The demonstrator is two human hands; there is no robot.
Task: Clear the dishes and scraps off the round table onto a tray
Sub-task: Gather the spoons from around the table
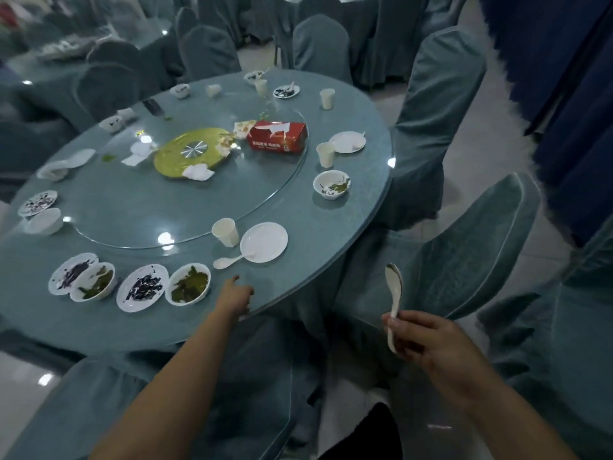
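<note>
Round table (308,290): dirty dishes ringed rim; tray not in view. Clean plate (264,242) near front edge. Right hand (431,340) off table's front-right edge, pinched white spoon (394,293) by handle, bowl end up. Left hand (237,293) at front edge, empty, fingers stretched forward. Paper cup (225,231) just left of plate. Second spoon (229,261) lay front-left of plate, handle touching its rim (likely next target). Step: gathering cutlery. Next: pinch low handle, lift without dragging plate.

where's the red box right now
In the head view the red box lies on the glass turntable, just right of the gold centre disc. A paper cup and a white plate stand to its right.
</note>
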